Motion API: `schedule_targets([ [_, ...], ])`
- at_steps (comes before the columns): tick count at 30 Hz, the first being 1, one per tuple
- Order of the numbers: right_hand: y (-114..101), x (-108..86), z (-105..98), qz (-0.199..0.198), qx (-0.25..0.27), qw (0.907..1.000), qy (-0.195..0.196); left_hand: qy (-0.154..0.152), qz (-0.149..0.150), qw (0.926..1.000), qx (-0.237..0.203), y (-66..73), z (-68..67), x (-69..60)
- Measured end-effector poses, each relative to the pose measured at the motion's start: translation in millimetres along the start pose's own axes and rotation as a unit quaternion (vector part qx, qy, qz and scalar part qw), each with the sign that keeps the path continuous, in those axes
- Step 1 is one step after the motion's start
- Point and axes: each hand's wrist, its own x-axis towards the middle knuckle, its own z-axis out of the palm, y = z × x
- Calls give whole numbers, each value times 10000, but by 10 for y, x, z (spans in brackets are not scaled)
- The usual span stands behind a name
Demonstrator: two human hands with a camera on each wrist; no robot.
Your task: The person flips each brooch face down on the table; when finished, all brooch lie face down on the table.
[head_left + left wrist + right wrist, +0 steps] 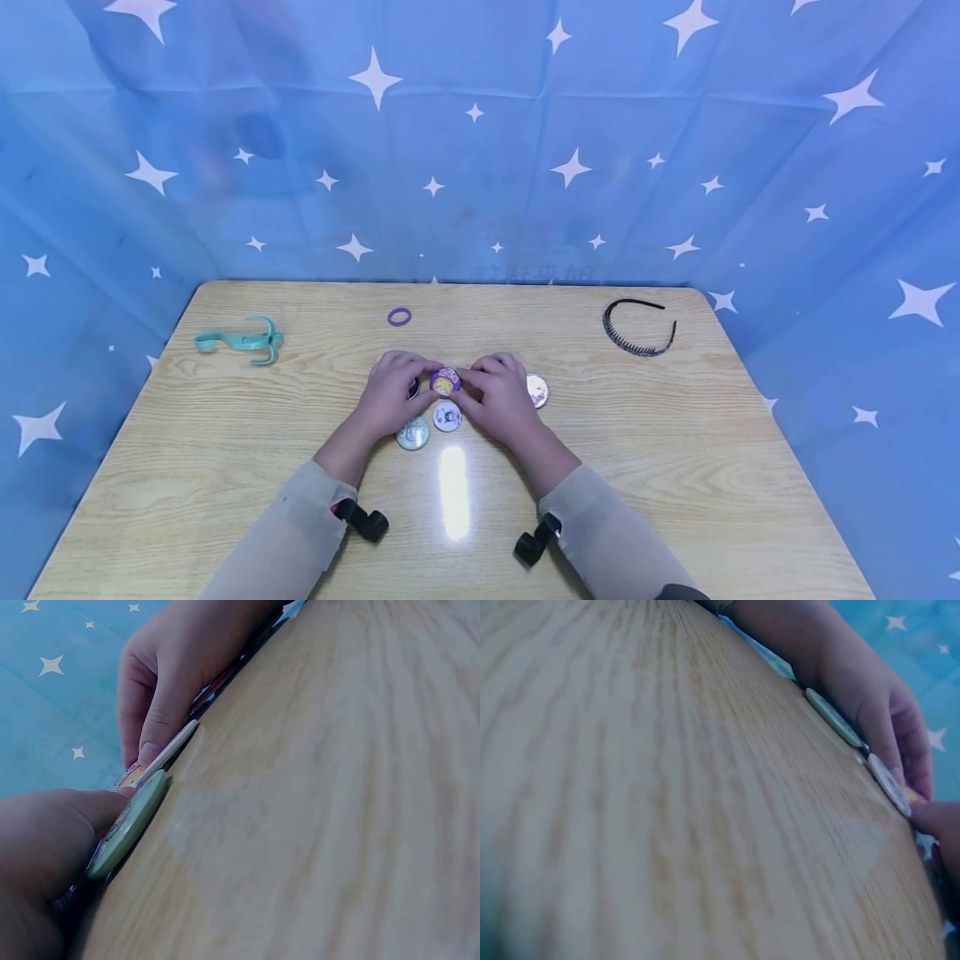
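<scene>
A round purple pin badge (445, 382) with a yellow cartoon figure lies between both hands in the head view. My left hand (393, 392) holds its left edge with thumb and index finger. On the opposite edge, my right hand (497, 393) grips it the same way. Just below sits a white badge (447, 417) with a dark drawing, and a mint-green badge (413, 433) lies to its lower left. A dark badge (414, 387) is mostly hidden under the left hand. Beside the right hand, a pale shiny badge (537, 390) is partly covered.
On the wooden table (675, 467), a teal claw-shaped hair clip (242, 341) lies at the far left. A purple hair tie (399, 317) lies behind the hands, and a black toothed headband (637, 333) at the back right. A blue starry cloth (480, 167) hangs behind.
</scene>
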Motion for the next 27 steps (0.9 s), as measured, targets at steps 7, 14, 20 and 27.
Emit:
schedule_targets([
  [7, 11, 0, -10, -32, 60, 9999, 117, 50, -32, 9999, -115, 6, 0, 15],
  [14, 29, -2, 2, -95, 172, 9996, 210, 218, 37, 9991, -351, -2, -9, 18],
  [20, 22, 5, 9, -44, 219, 9996, 193, 290, -10, 9982, -532, -11, -14, 12],
  [27, 11, 1, 2, 3, 282, 9994, 215, 347, 26, 9975, -616, 1, -16, 2],
])
